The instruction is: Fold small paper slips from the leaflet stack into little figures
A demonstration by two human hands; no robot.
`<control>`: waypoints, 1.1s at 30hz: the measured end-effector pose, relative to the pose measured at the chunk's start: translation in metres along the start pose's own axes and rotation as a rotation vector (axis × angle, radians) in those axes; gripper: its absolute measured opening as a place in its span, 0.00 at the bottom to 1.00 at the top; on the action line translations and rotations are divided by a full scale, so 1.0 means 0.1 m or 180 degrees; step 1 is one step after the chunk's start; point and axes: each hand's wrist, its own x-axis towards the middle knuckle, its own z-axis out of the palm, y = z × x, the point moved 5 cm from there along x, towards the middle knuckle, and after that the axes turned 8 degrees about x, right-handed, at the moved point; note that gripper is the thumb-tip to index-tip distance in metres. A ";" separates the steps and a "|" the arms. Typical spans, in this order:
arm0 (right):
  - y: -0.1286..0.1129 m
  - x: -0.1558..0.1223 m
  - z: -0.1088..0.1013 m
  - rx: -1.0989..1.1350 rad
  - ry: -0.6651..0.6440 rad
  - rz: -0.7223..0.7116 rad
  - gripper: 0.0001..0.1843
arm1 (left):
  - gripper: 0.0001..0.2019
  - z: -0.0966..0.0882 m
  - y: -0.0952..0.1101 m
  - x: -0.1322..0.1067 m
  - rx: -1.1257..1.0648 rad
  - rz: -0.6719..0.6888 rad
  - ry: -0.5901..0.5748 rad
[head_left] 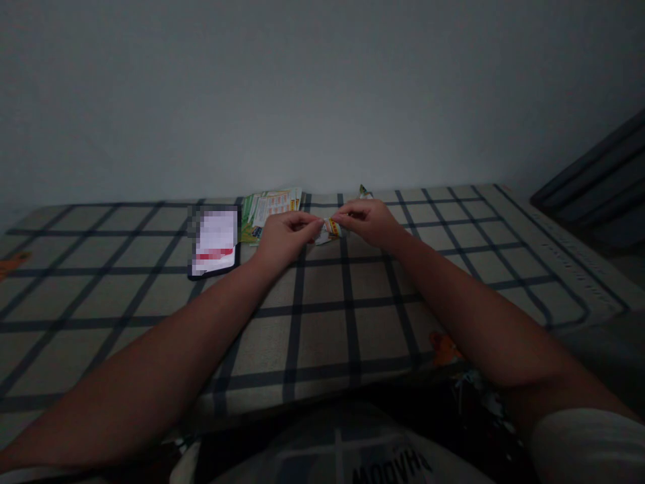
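Observation:
Both my hands meet over a checked cloth (353, 316) near the far wall. My left hand (283, 235) and my right hand (367, 220) each pinch one end of a small folded printed paper (330, 228) with yellow and red marks. The paper sits low over the cloth between the fingertips. Fingers of both hands are closed on it. Behind my left hand lies a stack of green and orange printed leaflets (267, 205).
A phone or tablet (216, 242) with a lit screen lies left of my hands. A plain wall (322, 94) rises right behind the cloth. A dark slatted object (599, 181) stands at the right. Small orange prints mark the cloth at the left edge and near my right forearm.

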 end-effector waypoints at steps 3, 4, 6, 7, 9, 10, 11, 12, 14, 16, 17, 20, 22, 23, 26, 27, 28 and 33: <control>-0.01 -0.01 0.03 -0.0204 -0.0271 -0.0087 0.20 | 0.12 0.04 -0.01 0.00 0.0060 0.0047 -0.0323; -0.02 -0.01 0.04 -0.0280 -0.0352 -0.0140 0.19 | 0.12 0.05 0.00 0.00 0.0146 0.0133 -0.0405; -0.05 -0.02 0.05 -0.0380 -0.0466 -0.0282 0.17 | 0.12 0.06 0.05 -0.01 0.0373 0.0344 -0.0562; -0.06 -0.02 0.05 -0.0401 -0.0502 -0.0347 0.16 | 0.13 0.07 0.07 -0.01 0.0469 0.0435 -0.0631; -0.08 -0.02 0.06 -0.0402 -0.0531 -0.0391 0.15 | 0.13 0.06 0.11 -0.01 0.0555 0.0561 -0.0715; -0.08 -0.02 0.06 -0.0396 -0.0540 -0.0363 0.15 | 0.13 0.06 0.11 -0.01 0.0564 0.0584 -0.0761; -0.07 -0.03 0.07 -0.0384 -0.0557 -0.0310 0.15 | 0.14 0.06 0.11 -0.01 0.0551 0.0582 -0.0814; -0.07 -0.03 0.08 -0.0356 -0.0579 -0.0248 0.15 | 0.14 0.06 0.10 -0.01 0.0528 0.0561 -0.0904; -0.06 -0.05 0.11 -0.0276 -0.0652 -0.0137 0.15 | 0.14 0.08 0.09 -0.01 0.0492 0.0495 -0.1179; -0.06 -0.06 0.15 -0.0210 -0.0757 -0.0059 0.15 | 0.13 0.09 0.08 -0.02 0.0486 0.0472 -0.1450; -0.06 -0.07 0.17 -0.0180 -0.0792 -0.0013 0.15 | 0.13 0.09 0.09 -0.02 0.0489 0.0470 -0.1534; -0.02 -0.05 0.18 0.0102 -0.0669 0.0185 0.18 | 0.12 0.08 0.09 0.00 0.0432 0.0417 -0.1442; 0.03 -0.02 0.11 0.0461 -0.0255 0.0341 0.22 | 0.10 0.05 0.09 0.03 0.0302 0.0324 -0.1125; 0.06 0.00 0.07 0.0636 0.0001 0.0434 0.25 | 0.10 0.03 0.08 0.04 0.0202 0.0261 -0.0910; 0.14 0.01 0.02 0.1032 0.0255 0.0808 0.30 | 0.10 -0.03 0.04 0.05 -0.0142 0.0064 -0.0259; 0.15 0.00 0.05 0.1114 0.0145 0.0899 0.31 | 0.10 -0.05 0.04 0.04 -0.0207 0.0031 -0.0100; 0.15 0.00 0.08 0.1163 0.0008 0.0947 0.31 | 0.10 -0.06 0.04 0.03 -0.0220 0.0027 0.0019; 0.12 -0.02 0.17 0.1129 -0.0128 0.0918 0.27 | 0.10 -0.07 0.09 -0.02 0.0116 0.0213 0.0245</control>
